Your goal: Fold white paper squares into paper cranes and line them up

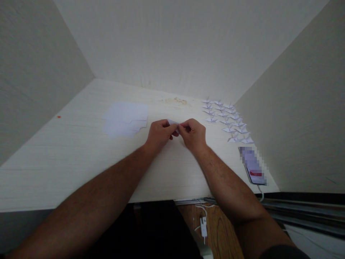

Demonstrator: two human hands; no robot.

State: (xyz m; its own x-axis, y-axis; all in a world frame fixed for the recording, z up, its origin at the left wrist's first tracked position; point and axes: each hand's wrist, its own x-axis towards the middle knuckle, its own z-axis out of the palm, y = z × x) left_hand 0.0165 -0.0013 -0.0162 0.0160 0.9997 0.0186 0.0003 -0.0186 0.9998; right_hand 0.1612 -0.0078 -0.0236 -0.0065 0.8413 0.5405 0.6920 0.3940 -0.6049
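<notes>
Between my two hands is a small folded piece of white paper (172,122), held just above the middle of the table. My left hand (159,133) pinches its left side with thumb and fingers. On the other side my right hand (193,133) grips the paper's right end between thumb and forefinger, the fingertips of both hands almost meeting. Much of the paper is hidden behind the fingers, so its exact folded shape cannot be made out.
Sheets of white paper (126,117) lie in a pile at left. Several folded paper cranes (223,115) stand in rows at the back right. A phone (252,165) with a white cable lies near the right edge. Walls enclose the white table (67,154) on three sides.
</notes>
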